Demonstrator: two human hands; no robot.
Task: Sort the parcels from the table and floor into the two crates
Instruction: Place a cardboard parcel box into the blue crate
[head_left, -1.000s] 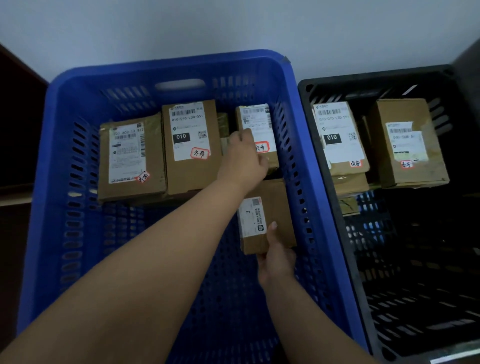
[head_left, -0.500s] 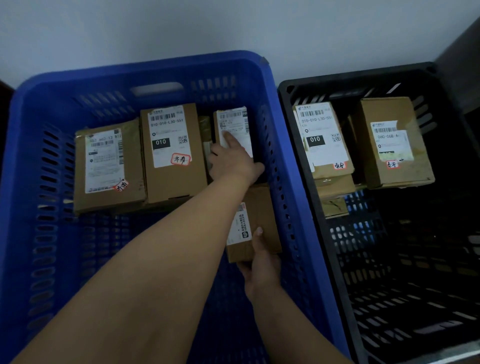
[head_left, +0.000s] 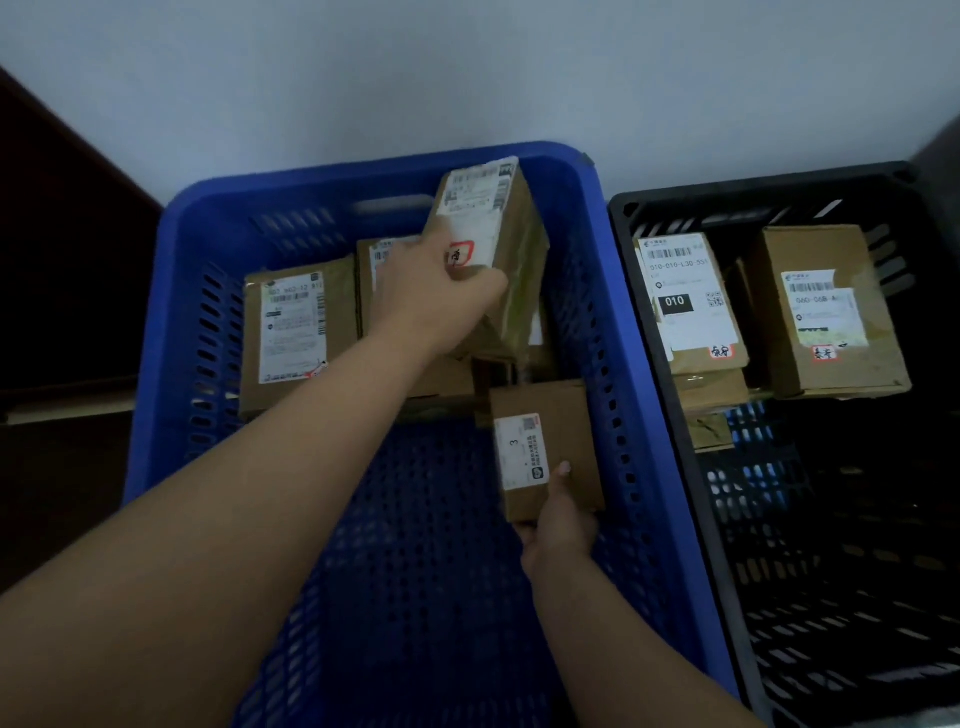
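The left hand (head_left: 441, 296) grips a tall parcel (head_left: 488, 249), fingers curled round its near edge, and holds it tilted above the back row in the blue crate (head_left: 166, 322). The right hand (head_left: 558, 514) pinches a small parcel (head_left: 545, 447) by its near end, thumb on top, low against the crate's right wall.

To do this well, hold the tall parcel clear so the gap beneath stays open, slide the small one forward flat into it, then lower the tall one on top or beside. What lies under the raised parcel is dim, so the gap may be narrower than it looks. Two more parcels sit in the black crate (head_left: 675, 218) to the right.
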